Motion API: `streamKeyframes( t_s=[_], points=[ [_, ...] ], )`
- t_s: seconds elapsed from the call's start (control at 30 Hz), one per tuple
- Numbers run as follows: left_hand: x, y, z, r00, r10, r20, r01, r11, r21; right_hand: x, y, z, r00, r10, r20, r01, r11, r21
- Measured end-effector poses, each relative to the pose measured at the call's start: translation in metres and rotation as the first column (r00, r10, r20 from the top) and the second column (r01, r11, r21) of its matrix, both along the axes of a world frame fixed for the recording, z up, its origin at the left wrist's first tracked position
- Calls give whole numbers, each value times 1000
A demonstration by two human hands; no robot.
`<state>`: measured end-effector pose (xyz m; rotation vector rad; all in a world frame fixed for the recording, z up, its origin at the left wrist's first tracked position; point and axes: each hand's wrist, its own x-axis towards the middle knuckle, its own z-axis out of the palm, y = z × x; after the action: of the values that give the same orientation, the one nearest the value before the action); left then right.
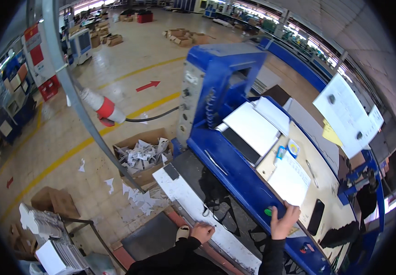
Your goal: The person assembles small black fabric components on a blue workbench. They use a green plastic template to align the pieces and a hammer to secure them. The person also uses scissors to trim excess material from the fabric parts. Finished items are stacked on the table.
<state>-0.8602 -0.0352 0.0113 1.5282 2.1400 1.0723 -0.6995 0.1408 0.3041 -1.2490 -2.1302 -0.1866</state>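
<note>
My left hand (202,232) rests with curled fingers on the long white strip (186,199) along the front of the blue press machine (225,169). Whether anything is inside those fingers is hidden. My right hand (285,223) lies at the machine's front rail, thumb apart from the fingers, beside a green button (268,211). Just beyond its fingertips is a written paper sheet (292,181) on the pale tabletop (328,185). A black phone (316,217) lies to the right of that hand. Black cut scraps (225,215) lie in the gap between strip and rail.
A cardboard box (149,137) of white scraps stands left of the machine, with more scraps (140,199) on the floor. Stacked white pieces (58,250) are at lower left. A slanting grey pole (76,101) rises there. Papers (344,114) hang at right.
</note>
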Motion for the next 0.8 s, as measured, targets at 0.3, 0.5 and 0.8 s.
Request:
streamKeyframes(
  t_s=[0.3,0.5,0.8],
  points=[
    [-164,129,115,902,370,223,-432,774,463,9,-12,12,1000,13,16,-12,999,-42],
    [-426,221,248,780,599,185,-604,642,472,6,-17,12,994,102,-37,-102,995,-7],
    [-447,254,271,718,464,519,-543,840,0,9,-19,3,999,6,-41,-7,1000,-23]
  ],
)
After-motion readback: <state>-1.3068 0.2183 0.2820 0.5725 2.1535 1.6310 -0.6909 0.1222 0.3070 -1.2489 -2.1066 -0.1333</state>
